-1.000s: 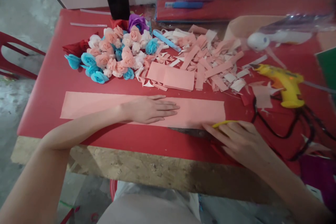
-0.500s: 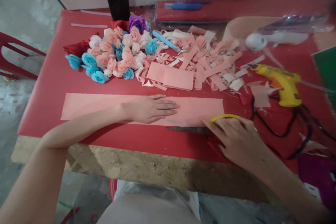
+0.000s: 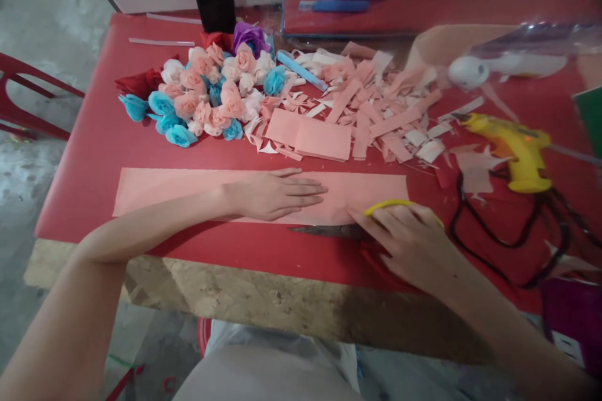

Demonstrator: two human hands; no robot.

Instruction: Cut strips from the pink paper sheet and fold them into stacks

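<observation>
A long strip of pink paper (image 3: pixel 367 191) lies along the near side of the red table. My left hand (image 3: pixel 277 194) rests flat on its middle, fingers stretched toward the right. In my right hand (image 3: pixel 409 241) is a pair of scissors (image 3: pixel 324 231) with yellow on the handle. The dark blades point left along the strip's near edge; whether they touch the paper I cannot tell. My right fingers wrap the handle, hiding part of it, with the index finger reaching onto the paper.
Paper roses (image 3: pixel 192 100) in pink, white and blue cluster at the back left. Paper scraps (image 3: pixel 348 94) and folded pink paper (image 3: pixel 324 138) lie beyond the strip. A yellow glue gun (image 3: pixel 522 150) with a looping black cord (image 3: pixel 498 244) sits at right.
My right hand has slid the scissors a little to the left along the strip's near edge. My left hand stays flat on the paper. The whole view has shifted slightly.
</observation>
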